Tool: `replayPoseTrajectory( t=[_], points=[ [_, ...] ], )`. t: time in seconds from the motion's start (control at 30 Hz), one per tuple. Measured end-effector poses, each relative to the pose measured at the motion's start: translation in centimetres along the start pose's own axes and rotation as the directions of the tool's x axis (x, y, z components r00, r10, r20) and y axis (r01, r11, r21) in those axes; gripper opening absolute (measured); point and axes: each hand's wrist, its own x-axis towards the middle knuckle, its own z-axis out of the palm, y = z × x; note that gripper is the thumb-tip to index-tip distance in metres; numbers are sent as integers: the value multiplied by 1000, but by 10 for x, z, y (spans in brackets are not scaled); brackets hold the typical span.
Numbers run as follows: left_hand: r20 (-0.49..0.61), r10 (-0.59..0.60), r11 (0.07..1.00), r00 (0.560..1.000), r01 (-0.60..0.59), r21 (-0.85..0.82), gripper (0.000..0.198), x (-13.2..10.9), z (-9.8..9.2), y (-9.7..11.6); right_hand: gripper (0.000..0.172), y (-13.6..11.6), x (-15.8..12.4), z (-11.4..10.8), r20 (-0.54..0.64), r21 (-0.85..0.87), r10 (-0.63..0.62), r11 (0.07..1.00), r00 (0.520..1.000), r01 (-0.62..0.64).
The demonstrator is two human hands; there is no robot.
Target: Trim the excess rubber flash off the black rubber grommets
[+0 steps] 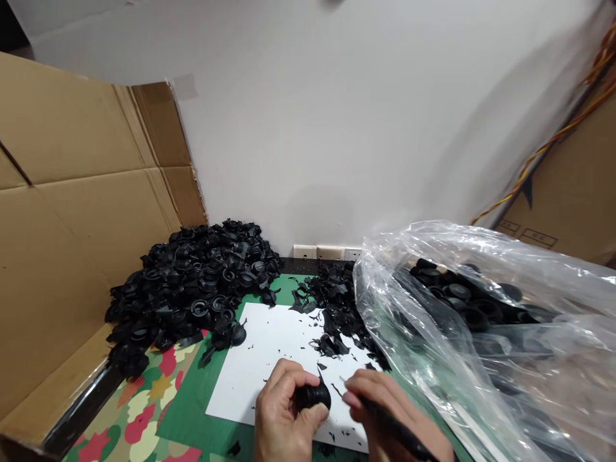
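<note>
My left hand (283, 417) is closed round a small black ribbed rubber part (312, 396), held just above a white sheet (274, 350). My right hand (385, 410) grips a thin dark tool (394, 427) in a pinch, its tip close to the part's right side. A thin black sliver sticks up from the part. Black trimmings (337, 321) lie scattered over the sheet's far right corner.
A big heap of the same black rubber parts (192, 289) lies at the left against a cardboard sheet (72, 212). A clear plastic bag (481, 340) with more parts fills the right. A flowered green cloth (144, 410) covers the table. A white wall stands behind.
</note>
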Motion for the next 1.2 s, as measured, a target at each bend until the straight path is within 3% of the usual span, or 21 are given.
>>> replayPoseTrajectory(
  t=[0.07, 0.13, 0.23, 0.3, 0.43, 0.6, 0.83, 1.2],
  points=[
    [-17, -7, 1000, 1000, 7, -3, 22, 1, -1, 2, 12, 2, 5, -5, -39, -2, 45, 999, 998, -45],
    [-31, -35, 999, 999, 35, -9, 21, 3, -1, 4, 19, 3, 10, -9, -17, 61, 209, 976, 978, -207],
    [-35, -61, 998, 998, 60, -16, 20, 4, -2, 7, 32, 2, 15, -10, 90, 205, 463, 858, 882, -471],
    [-32, -62, 998, 998, 62, -9, 20, 5, -3, 7, 35, -2, 16, -7, 139, 292, 512, 797, 848, -529],
    [-28, -68, 998, 997, 68, -8, 21, 6, -4, 6, 37, -8, 16, -2, 155, 345, 492, 785, 857, -514],
    [-29, -68, 998, 997, 68, 9, 22, 8, -5, 6, 34, -8, 17, -2, 116, 304, 401, 857, 909, -416],
    [-3, -64, 996, 998, 64, 59, 20, 11, -7, 7, 28, -4, 11, 5, 57, 324, 436, 842, 898, -430],
    [68, -45, 996, 997, 40, 76, 16, 11, -6, 7, 23, 2, 4, 12, 56, 291, 326, 899, 944, -328]
  ],
)
